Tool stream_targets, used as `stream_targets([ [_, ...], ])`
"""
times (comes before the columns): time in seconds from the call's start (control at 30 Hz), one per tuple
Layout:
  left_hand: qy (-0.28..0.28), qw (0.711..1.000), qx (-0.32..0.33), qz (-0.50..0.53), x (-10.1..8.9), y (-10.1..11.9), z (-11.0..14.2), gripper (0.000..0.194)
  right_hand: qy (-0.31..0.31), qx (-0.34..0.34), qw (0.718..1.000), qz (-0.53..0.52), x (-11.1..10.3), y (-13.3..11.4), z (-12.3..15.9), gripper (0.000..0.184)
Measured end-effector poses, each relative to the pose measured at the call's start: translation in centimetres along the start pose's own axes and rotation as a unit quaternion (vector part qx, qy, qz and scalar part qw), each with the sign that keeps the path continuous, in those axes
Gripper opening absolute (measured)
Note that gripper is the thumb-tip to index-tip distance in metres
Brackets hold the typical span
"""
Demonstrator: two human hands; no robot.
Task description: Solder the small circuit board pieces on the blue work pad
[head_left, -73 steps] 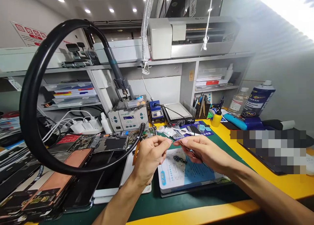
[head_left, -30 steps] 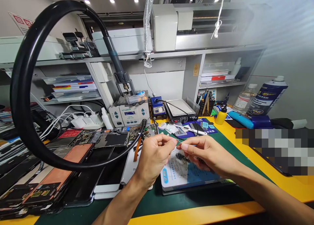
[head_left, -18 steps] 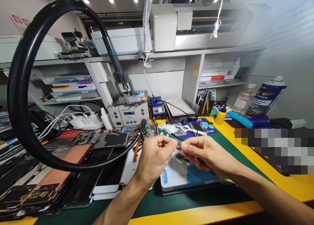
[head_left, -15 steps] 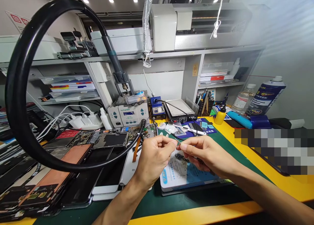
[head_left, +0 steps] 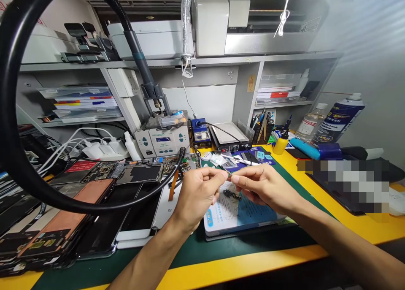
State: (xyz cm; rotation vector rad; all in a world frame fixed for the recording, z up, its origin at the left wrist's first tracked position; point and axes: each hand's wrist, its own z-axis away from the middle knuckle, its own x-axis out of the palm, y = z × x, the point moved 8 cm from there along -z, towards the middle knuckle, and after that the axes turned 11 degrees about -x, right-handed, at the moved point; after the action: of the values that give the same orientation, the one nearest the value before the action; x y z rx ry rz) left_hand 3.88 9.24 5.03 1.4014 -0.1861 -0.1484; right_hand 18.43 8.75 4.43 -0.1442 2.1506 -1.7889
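Note:
My left hand (head_left: 202,193) is closed in a pinch, thumb against forefinger, above the left part of a blue-and-white booklet (head_left: 256,218). What its fingertips hold is too small to make out. My right hand (head_left: 264,182) is closed too, its fingertips almost touching the left ones. A thin metal piece (head_left: 227,171) shows between the two hands, at the right fingertips; its kind is not clear. Just below the hands a small dark circuit board (head_left: 232,194) lies on the booklet, which rests on the green mat (head_left: 186,250).
Phones and phone parts (head_left: 63,222) are piled at the left under a looping black hose (head_left: 9,112). Behind stand a hot-air station (head_left: 164,142), a soldering station (head_left: 200,131) and a heating plate (head_left: 229,134). A yellow bottle (head_left: 280,144) and spray can (head_left: 341,119) stand right.
The view has shifted slightly, so the bench sits a little higher and further left. Both hands stay fingertip to fingertip over the booklet; the right has turned a little, showing more of the circuit board.

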Motion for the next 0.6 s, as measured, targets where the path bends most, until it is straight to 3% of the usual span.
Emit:
stream_targets([
  [0.17, -0.014, 0.999, -0.005, 0.028, 0.2, 0.0, -0.2, 0.026, 0.013, -0.017, 0.998, 0.065, -0.9, -0.5, -0.2, 0.043],
  [0.4, -0.003, 0.998, -0.006, 0.057, -0.1, 0.0, -0.4, 0.022, 0.005, -0.042, 0.991, 0.125, -0.6, -1.0, -0.4, 0.045],
  [0.6, -0.004, 0.997, -0.024, 0.078, 0.1, -0.4, -0.4, 0.02, 0.055, -0.127, 0.965, 0.223, -0.6, -2.9, -0.1, 0.034],
])
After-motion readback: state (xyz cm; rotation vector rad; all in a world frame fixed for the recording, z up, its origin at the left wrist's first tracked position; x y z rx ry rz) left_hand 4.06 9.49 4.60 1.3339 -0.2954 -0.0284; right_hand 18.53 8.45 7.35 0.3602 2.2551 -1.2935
